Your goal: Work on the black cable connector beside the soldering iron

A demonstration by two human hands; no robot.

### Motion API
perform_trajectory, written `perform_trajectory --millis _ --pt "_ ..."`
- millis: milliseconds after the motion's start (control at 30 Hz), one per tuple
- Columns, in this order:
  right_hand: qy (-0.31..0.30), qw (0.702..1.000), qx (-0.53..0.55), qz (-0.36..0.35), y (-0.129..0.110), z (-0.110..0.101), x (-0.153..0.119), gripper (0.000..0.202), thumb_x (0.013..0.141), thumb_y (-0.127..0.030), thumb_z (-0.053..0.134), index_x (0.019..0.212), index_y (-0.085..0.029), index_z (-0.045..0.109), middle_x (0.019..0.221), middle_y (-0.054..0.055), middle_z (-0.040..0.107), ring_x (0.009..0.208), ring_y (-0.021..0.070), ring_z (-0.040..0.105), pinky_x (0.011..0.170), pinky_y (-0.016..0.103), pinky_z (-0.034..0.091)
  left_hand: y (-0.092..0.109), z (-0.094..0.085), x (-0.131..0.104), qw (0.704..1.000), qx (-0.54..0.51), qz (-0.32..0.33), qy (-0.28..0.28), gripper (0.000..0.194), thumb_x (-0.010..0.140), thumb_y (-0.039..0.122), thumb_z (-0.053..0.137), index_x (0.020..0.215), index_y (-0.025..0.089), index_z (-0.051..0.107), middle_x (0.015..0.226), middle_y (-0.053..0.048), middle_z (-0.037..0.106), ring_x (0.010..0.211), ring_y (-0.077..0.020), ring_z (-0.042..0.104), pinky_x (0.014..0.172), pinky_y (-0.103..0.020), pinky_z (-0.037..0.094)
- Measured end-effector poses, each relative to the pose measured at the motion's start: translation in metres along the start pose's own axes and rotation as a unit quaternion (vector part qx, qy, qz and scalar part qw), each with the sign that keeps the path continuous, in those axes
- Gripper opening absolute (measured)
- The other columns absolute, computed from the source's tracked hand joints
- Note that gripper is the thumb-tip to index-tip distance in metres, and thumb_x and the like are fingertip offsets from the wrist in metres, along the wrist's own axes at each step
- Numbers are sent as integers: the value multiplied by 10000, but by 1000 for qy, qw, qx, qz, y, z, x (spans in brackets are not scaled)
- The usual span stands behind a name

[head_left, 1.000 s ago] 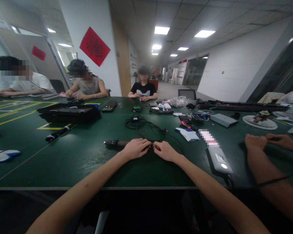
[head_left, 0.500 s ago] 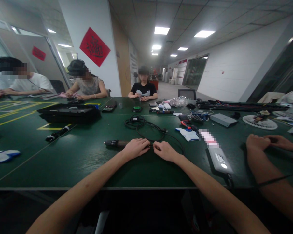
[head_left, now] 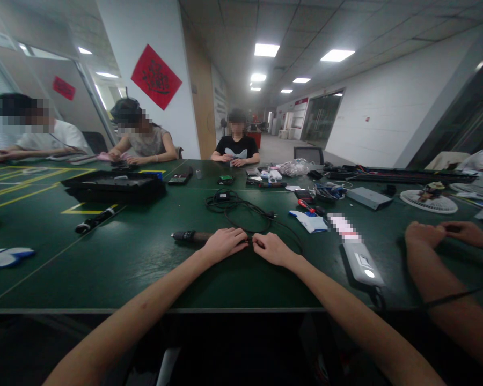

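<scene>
An electric screwdriver (head_left: 191,236), with a black ribbed nose and a brownish body, lies across the table pointing left. My left hand (head_left: 226,244) is closed over its rear part, which the fingers largely cover. Close by on the right, my right hand (head_left: 271,249) is bent in a pinch at the tool's tail end. Whatever sits between those fingertips is small and mostly hidden. Behind both hands a black cable (head_left: 245,206) lies in loose loops, with a labelled black box (head_left: 222,195) and a plug (head_left: 272,214) on it.
A black tray (head_left: 112,187) and a black cylinder (head_left: 95,220) lie left. To the right are blue-white gloves (head_left: 312,221), a red-handled tool (head_left: 306,206) and a grey power strip (head_left: 362,262). A neighbour's hands (head_left: 434,235) rest at far right. Other people sit across the table.
Both my hands and the electric screwdriver stay almost exactly where they were. The person at far left has shifted their head and hands slightly.
</scene>
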State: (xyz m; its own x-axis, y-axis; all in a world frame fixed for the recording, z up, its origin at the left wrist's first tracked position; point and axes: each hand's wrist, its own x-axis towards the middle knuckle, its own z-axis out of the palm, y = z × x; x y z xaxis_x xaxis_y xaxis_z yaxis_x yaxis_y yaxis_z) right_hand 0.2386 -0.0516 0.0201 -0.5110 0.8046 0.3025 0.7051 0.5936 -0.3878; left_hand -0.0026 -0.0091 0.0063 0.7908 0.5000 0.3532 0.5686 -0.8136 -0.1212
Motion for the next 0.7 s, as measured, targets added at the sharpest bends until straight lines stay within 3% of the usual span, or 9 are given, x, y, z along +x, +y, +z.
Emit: perform_trajectory --millis 167,700 --pt "-1 1000 2 -6 0 0 0 56 953 -183 613 908 -175 644 696 -28 597 609 110 477 639 241 279 0 -1 -3 1000 -7 13 2 268 1046 421 506 1248 251 551 1144 -54 655 1003 -204 655 861 -321 488" --pt "-2 1000 7 1 0 0 -1 62 954 -184 612 900 -176 641 693 -31 599 603 107 482 635 239 283 3 -8 -1 1000 -31 -2 2 235 1029 389 517 1208 243 563 1095 -54 658 988 -210 661 850 -330 500"
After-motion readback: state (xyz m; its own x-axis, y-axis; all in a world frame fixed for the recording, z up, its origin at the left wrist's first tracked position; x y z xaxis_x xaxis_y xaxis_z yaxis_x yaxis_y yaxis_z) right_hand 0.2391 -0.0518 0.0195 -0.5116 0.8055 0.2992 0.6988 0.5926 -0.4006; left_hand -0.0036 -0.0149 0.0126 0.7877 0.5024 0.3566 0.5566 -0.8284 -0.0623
